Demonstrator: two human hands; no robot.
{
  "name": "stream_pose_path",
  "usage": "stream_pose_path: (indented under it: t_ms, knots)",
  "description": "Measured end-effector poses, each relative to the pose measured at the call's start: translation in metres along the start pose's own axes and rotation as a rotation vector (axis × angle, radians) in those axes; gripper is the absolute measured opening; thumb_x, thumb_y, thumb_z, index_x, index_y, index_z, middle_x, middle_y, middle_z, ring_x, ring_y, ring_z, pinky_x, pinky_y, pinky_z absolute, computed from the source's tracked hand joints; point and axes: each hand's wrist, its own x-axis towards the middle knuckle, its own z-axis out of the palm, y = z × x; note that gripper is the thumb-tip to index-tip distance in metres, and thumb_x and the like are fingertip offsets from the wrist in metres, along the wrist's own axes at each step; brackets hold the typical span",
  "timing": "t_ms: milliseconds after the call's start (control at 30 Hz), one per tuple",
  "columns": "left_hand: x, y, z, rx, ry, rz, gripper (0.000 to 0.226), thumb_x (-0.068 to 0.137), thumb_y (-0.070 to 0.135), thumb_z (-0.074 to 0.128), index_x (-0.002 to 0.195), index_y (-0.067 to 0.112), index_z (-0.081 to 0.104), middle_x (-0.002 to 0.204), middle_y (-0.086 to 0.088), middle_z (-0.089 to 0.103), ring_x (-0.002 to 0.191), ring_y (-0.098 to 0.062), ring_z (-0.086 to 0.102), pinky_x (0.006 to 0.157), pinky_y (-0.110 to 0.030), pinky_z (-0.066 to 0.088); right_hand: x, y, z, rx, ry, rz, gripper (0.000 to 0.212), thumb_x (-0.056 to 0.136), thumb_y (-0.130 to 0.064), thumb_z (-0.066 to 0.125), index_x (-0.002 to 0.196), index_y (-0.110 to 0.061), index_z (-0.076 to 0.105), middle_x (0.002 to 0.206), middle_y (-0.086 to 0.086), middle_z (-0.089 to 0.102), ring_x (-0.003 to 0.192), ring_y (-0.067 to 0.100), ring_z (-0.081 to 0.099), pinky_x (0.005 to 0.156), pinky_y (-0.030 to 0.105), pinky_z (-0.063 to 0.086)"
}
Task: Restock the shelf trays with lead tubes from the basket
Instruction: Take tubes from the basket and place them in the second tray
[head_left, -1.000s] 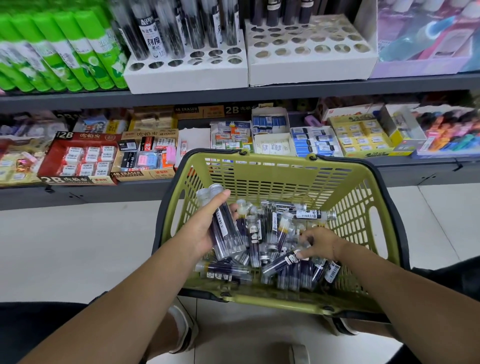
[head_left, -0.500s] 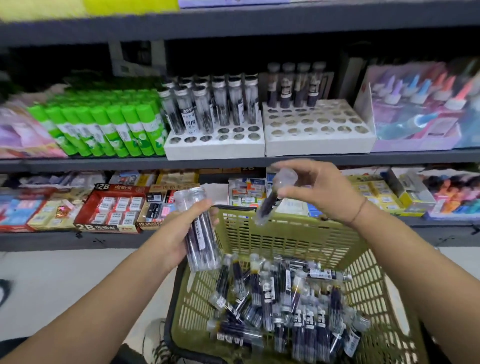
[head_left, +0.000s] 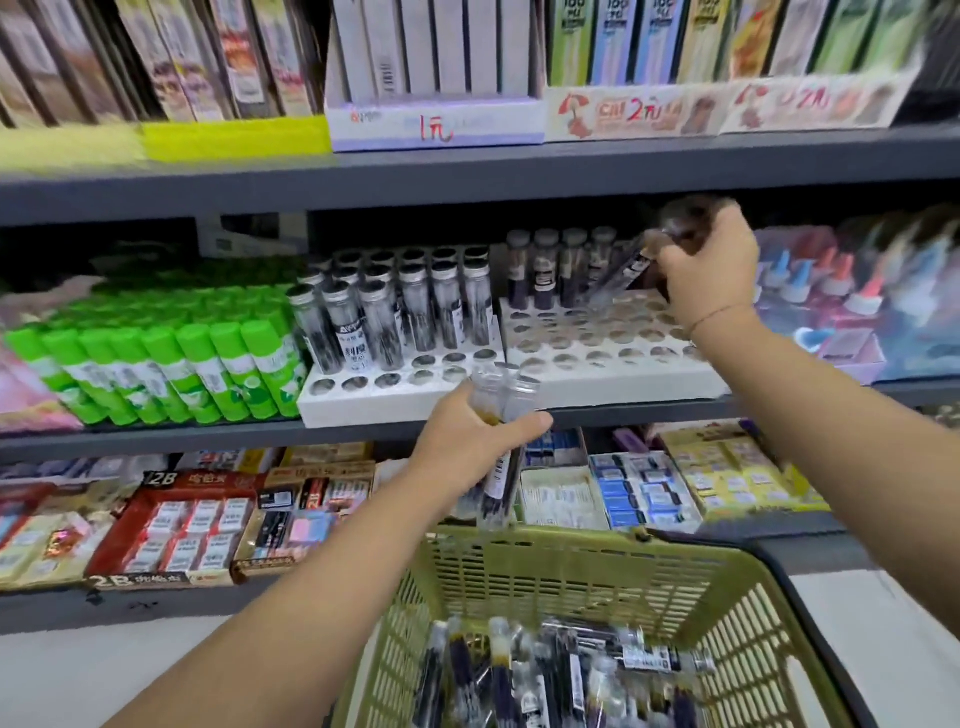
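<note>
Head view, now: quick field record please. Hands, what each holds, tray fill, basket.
left hand: grips a bundle of lead tubes in front of the shelf edge
right hand: holds one tilted tube over the right tray
left tray: back rows filled, front holes empty
right tray: few tubes at the back, mostly empty holes
basket: many loose tubes inside

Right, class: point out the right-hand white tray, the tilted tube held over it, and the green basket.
White tray (head_left: 634, 382): head view, bare front wall.
Tilted tube (head_left: 622, 271): head view, middle of its body.
Green basket (head_left: 571, 543): head view, far rim.
</note>
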Motion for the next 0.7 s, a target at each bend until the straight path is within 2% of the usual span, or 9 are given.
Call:
stream_pose_path:
  t_ms: [100, 200, 267, 367, 433, 500, 600, 700]
  knots:
    - [0.020, 0.004, 0.016, -0.070, -0.027, 0.015, 0.045, 0.070, 0.044, 0.082, 0.096, 0.016, 0.058, 0.095, -0.005, 0.066, 0.086, -0.016, 0.062, 0.077, -0.032, 0.047, 0.029, 0.020, 0.001, -0.060, 0.021, 0.032, 0.043, 0.079, -0.026, 0.068, 0.115, -0.005, 0.058, 0.106, 0.008, 0.065, 0.101, 0.025, 0.061, 0.092, 0.027, 0.045]
    - [0.031, 0.006, 0.030, -0.092, -0.047, 0.035, 0.036, 0.072, 0.042, 0.080, 0.088, 0.024, 0.054, 0.085, 0.005, 0.060, 0.084, -0.012, 0.060, 0.072, -0.029, 0.044, 0.048, 0.035, 0.002, -0.186, -0.043, 0.073, 0.040, 0.087, -0.029, 0.061, 0.120, -0.006, 0.058, 0.120, 0.015, 0.061, 0.112, 0.029, 0.057, 0.091, 0.029, 0.043]
    - [0.036, 0.005, 0.036, -0.109, -0.044, 0.031, 0.035, 0.072, 0.042, 0.080, 0.087, 0.025, 0.054, 0.081, 0.007, 0.058, 0.080, -0.011, 0.058, 0.069, -0.028, 0.041, 0.059, 0.041, 0.007, -0.284, -0.085, 0.083, 0.040, 0.090, -0.031, 0.057, 0.122, -0.008, 0.056, 0.125, 0.016, 0.058, 0.114, 0.030, 0.055, 0.090, 0.031, 0.042]
    - [0.040, 0.001, 0.038, -0.141, -0.031, 0.022, 0.034, 0.072, 0.041, 0.080, 0.087, 0.024, 0.054, 0.075, 0.009, 0.056, 0.077, -0.012, 0.057, 0.068, -0.028, 0.040, 0.068, 0.046, 0.013, -0.366, -0.147, 0.071, 0.038, 0.091, -0.030, 0.057, 0.123, -0.010, 0.056, 0.126, 0.014, 0.058, 0.115, 0.030, 0.054, 0.082, 0.026, 0.036]
    - [0.042, -0.002, 0.038, -0.167, -0.035, 0.021, 0.032, 0.072, 0.039, 0.080, 0.088, 0.026, 0.056, 0.071, 0.012, 0.058, 0.076, -0.010, 0.059, 0.067, -0.025, 0.040, 0.072, 0.047, 0.016, -0.323, -0.198, 0.079, 0.045, 0.086, -0.037, 0.059, 0.123, -0.012, 0.057, 0.125, 0.013, 0.059, 0.113, 0.029, 0.056, 0.087, 0.027, 0.041]
    - [0.042, -0.004, 0.039, -0.176, -0.033, 0.019, 0.032, 0.072, 0.038, 0.081, 0.089, 0.027, 0.056, 0.070, 0.014, 0.059, 0.073, -0.007, 0.059, 0.065, -0.023, 0.039, 0.077, 0.047, 0.020, -0.391, -0.213, -0.008, 0.054, 0.081, -0.044, 0.056, 0.122, -0.010, 0.056, 0.126, 0.015, 0.058, 0.115, 0.032, 0.054, 0.091, 0.030, 0.041]
    - [0.041, -0.006, 0.040, -0.178, -0.020, 0.018, 0.033, 0.072, 0.038, 0.081, 0.089, 0.024, 0.056, 0.071, 0.011, 0.057, 0.072, -0.009, 0.057, 0.065, -0.025, 0.039, 0.086, 0.048, 0.026, -0.392, -0.239, -0.053, 0.043, 0.086, -0.027, 0.062, 0.122, -0.005, 0.052, 0.124, 0.015, 0.060, 0.113, 0.032, 0.056, 0.092, 0.032, 0.041]
    - [0.041, -0.006, 0.040, -0.184, -0.022, 0.008, 0.035, 0.072, 0.039, 0.080, 0.088, 0.021, 0.056, 0.072, 0.009, 0.055, 0.072, -0.011, 0.056, 0.067, -0.026, 0.039, 0.093, 0.046, 0.027, -0.370, -0.309, -0.074, 0.042, 0.088, -0.024, 0.062, 0.124, -0.004, 0.052, 0.124, 0.010, 0.062, 0.115, 0.028, 0.057, 0.098, 0.031, 0.040]
